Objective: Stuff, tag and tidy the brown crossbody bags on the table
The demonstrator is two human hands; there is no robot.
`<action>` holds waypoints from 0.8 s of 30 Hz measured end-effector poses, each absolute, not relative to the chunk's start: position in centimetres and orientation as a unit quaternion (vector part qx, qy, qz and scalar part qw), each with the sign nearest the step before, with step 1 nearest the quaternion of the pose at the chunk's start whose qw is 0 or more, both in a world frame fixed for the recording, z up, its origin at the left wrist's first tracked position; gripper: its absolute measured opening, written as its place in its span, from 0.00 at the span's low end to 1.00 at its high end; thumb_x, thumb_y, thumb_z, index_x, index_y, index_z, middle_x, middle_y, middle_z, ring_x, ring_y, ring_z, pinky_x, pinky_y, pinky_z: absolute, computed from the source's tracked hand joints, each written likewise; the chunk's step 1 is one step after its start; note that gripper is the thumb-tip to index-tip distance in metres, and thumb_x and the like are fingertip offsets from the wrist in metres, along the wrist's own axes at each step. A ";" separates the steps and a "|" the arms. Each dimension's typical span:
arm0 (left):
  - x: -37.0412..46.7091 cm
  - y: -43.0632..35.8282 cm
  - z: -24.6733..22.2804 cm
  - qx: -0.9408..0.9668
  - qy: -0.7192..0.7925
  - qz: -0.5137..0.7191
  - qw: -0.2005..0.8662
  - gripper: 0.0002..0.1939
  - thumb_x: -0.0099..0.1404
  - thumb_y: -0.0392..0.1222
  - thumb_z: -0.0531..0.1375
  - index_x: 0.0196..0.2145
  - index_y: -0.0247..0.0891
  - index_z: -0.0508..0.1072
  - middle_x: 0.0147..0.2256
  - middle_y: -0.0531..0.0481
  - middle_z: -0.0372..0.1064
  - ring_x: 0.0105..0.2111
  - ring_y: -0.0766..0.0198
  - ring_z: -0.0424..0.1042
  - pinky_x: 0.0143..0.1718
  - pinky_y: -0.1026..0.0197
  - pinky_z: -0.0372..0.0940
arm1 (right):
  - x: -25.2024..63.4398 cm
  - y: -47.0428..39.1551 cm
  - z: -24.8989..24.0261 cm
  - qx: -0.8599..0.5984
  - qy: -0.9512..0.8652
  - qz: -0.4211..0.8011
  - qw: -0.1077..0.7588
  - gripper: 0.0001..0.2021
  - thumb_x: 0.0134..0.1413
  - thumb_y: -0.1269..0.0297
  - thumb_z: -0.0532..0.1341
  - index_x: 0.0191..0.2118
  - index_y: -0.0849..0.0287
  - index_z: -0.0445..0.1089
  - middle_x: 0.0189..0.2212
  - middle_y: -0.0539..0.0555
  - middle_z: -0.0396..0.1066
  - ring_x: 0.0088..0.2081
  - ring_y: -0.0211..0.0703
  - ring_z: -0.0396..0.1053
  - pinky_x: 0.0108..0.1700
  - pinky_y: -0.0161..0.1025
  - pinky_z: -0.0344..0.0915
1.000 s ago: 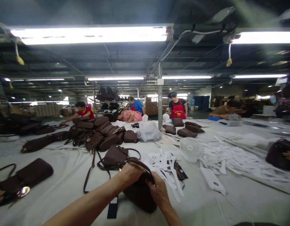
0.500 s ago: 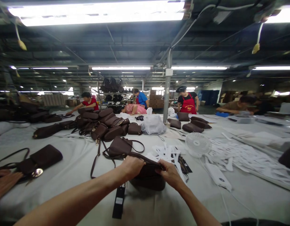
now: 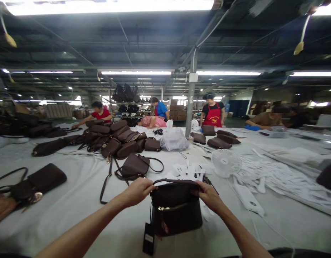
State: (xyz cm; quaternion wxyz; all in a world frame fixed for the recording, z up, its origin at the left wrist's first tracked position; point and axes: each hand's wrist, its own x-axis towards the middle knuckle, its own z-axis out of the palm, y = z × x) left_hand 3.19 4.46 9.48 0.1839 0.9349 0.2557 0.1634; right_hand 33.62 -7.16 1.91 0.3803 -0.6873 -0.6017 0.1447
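Between my hands a dark brown handbag (image 3: 178, 218) stands upright, its front gold zipper (image 3: 172, 208) facing me. My left hand (image 3: 140, 190) is closed on its top left corner, and my right hand (image 3: 208, 193) grips the top right corner. A dark strap or handle stretches along the top between them. From the bag's left side hangs a black tag (image 3: 148, 238) with a pale label. Just behind lies another brown handbag (image 3: 134, 165) with a looped strap.
Brown bags (image 3: 119, 139) are heaped at the back left. A white fan (image 3: 226, 163), a power bank (image 3: 248, 200) and white paper strips (image 3: 280, 179) lie to the right. At far left a co-worker's hand (image 3: 3, 209) touches a bag (image 3: 47, 178). Other people work beyond the table.
The handbag has turned from a tilted pose to upright, showing its zippered front. My hands have moved apart, pulling its top edge wide.
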 end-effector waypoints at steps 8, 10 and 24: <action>2.9 4.2 5.0 0.815 0.292 0.300 0.402 0.17 0.66 0.51 0.49 0.24 0.39 0.62 0.26 0.52 0.59 0.24 0.65 0.62 0.21 0.65 0.59 | 30.3 -6.8 4.1 -0.624 -0.698 0.008 0.351 0.25 0.56 0.62 0.56 0.60 0.57 0.60 0.57 0.60 0.63 0.58 0.52 0.59 0.60 0.52 0.57; 3.1 3.7 4.1 0.777 0.294 0.328 0.449 0.18 0.65 0.54 0.49 0.25 0.39 0.62 0.25 0.54 0.58 0.23 0.65 0.61 0.19 0.65 0.60 | 28.4 -6.2 4.9 -0.600 -0.738 -0.051 0.304 0.21 0.60 0.66 0.54 0.59 0.57 0.62 0.56 0.60 0.64 0.59 0.52 0.59 0.62 0.54 0.53; 2.4 3.0 2.2 0.649 0.215 0.394 0.615 0.14 0.55 0.43 0.65 0.39 0.37 0.68 0.37 0.52 0.65 0.32 0.67 0.66 0.33 0.62 0.67 | 21.0 -2.8 6.8 -0.523 -0.804 -0.006 0.283 0.21 0.58 0.77 0.50 0.52 0.55 0.69 0.40 0.55 0.73 0.40 0.43 0.71 0.42 0.37 0.67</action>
